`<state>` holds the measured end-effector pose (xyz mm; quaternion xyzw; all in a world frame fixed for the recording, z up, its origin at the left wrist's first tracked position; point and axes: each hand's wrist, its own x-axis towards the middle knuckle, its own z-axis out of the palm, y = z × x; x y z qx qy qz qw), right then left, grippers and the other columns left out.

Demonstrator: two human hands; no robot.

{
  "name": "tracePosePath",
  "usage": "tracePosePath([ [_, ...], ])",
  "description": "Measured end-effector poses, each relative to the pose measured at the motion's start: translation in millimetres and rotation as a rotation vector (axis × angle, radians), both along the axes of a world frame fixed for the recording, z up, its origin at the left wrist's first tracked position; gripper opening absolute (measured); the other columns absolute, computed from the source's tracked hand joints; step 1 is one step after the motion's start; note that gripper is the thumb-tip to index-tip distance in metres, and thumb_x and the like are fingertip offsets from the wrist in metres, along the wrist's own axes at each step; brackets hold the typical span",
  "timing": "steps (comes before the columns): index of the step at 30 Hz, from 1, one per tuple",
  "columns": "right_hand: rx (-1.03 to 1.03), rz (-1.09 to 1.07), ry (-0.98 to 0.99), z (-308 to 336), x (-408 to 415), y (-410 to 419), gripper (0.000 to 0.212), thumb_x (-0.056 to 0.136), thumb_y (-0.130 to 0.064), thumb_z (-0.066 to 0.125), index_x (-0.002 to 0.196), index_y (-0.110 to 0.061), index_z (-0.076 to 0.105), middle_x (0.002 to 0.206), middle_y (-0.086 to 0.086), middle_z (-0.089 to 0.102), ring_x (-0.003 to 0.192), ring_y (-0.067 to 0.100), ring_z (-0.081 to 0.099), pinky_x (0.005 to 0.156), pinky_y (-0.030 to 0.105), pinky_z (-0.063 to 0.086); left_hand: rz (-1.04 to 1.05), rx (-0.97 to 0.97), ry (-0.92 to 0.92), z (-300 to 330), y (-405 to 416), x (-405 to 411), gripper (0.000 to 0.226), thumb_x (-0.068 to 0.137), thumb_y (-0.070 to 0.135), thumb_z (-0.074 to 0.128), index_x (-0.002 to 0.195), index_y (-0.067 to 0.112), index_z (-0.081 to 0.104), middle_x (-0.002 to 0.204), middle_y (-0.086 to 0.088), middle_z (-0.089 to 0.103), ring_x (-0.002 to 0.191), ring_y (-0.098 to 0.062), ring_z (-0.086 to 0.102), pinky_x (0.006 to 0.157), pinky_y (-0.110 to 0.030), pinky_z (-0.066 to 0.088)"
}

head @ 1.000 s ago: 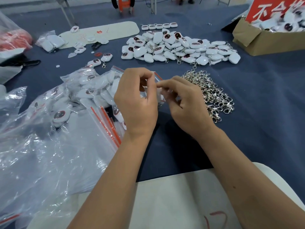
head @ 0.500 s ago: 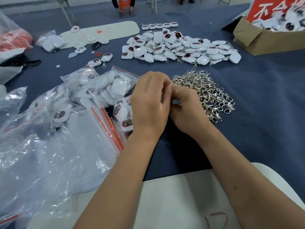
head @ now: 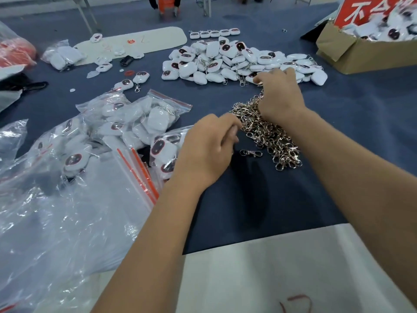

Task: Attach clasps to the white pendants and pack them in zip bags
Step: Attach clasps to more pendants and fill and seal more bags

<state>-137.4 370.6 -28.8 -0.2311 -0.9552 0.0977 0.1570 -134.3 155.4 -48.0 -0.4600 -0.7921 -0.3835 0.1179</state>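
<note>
Nearest the camera, a white board (head: 259,279) with a red scribble lies under the two forearms on the dark blue cloth (head: 361,123). The left hand (head: 206,150) hovers low over the cloth with its fingers curled in; whether they pinch anything cannot be told. Just to its right lies a single clasp (head: 251,152), a small silvery swivel hook, apart from the rest. To the left of that hand sit filled zip bags (head: 135,123), clear plastic with red seal strips, stuffed with white pendants, and nearer still a loose heap of empty clear bags (head: 56,222).

Between the two hands and under the right wrist spreads the pile of clasps (head: 270,136), a tangled shiny mass of metal hooks. The right hand (head: 279,96) reaches past it, fingers bent down at the near edge of the pendant heap; what the fingertips hold is hidden.

Beyond that hand lies the heap of white pendants (head: 225,59): small rounded white squares, many showing a dark red-rimmed oval face, some with chains. Far right of it stands a cardboard box (head: 365,55) holding more.
</note>
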Motion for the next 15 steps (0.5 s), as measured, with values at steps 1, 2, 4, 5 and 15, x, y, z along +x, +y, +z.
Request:
tracePosePath([
  [1, -0.010, -0.027, -0.094, -1, -5, 8, 0.059, 0.090, 0.000, 0.050, 0.147, -0.017, 0.052, 0.146, 0.017, 0.049, 0.140, 0.041, 0.032, 0.113, 0.049, 0.037, -0.010, 0.056, -0.036, 0, -2, -1, 0.017, 0.101, 0.008, 0.052, 0.105, 0.008, 0.069, 0.082, 0.001, 0.072, 0.083, -0.026, 0.064, 0.075, -0.047, 0.051],
  [2, -0.042, -0.043, -0.167, -2, -10, 14, 0.065, 0.092, -0.001, 0.049, 0.153, -0.022, 0.045, 0.156, 0.016, 0.040, 0.146, 0.041, 0.025, 0.117, 0.052, 0.031, -0.015, 0.089, -0.053, 0, -3, 0, 0.017, 0.101, 0.008, 0.052, 0.105, 0.009, 0.068, 0.082, 0.003, 0.073, 0.082, -0.025, 0.065, 0.074, -0.047, 0.052],
  [4, -0.119, -0.051, -0.238, -6, -15, 21, 0.071, 0.094, -0.003, 0.044, 0.159, -0.030, 0.035, 0.167, 0.010, 0.023, 0.153, 0.041, 0.014, 0.122, 0.056, 0.023, -0.013, 0.097, -0.051, 0, -2, 3, 0.019, 0.101, 0.011, 0.050, 0.106, 0.011, 0.068, 0.083, 0.005, 0.072, 0.082, -0.025, 0.066, 0.074, -0.047, 0.053],
  [5, -0.146, -0.055, -0.240, -7, -16, 22, 0.071, 0.094, -0.002, 0.042, 0.159, -0.031, 0.035, 0.169, 0.009, 0.021, 0.154, 0.040, 0.012, 0.123, 0.056, 0.021, -0.010, 0.090, -0.046, 0, -1, 3, 0.019, 0.101, 0.012, 0.049, 0.105, 0.011, 0.068, 0.084, 0.006, 0.072, 0.083, -0.024, 0.065, 0.075, -0.046, 0.053],
  [15, -0.140, -0.124, -0.270, -10, -7, 12, 0.058, 0.090, -0.013, 0.044, 0.148, -0.017, 0.044, 0.163, 0.020, 0.010, 0.149, 0.046, 0.010, 0.120, 0.054, 0.026, 0.021, 0.055, -0.038, -2, -1, 5, 0.020, 0.098, 0.016, 0.048, 0.097, 0.013, 0.068, 0.082, 0.008, 0.071, 0.084, -0.022, 0.063, 0.076, -0.046, 0.051],
])
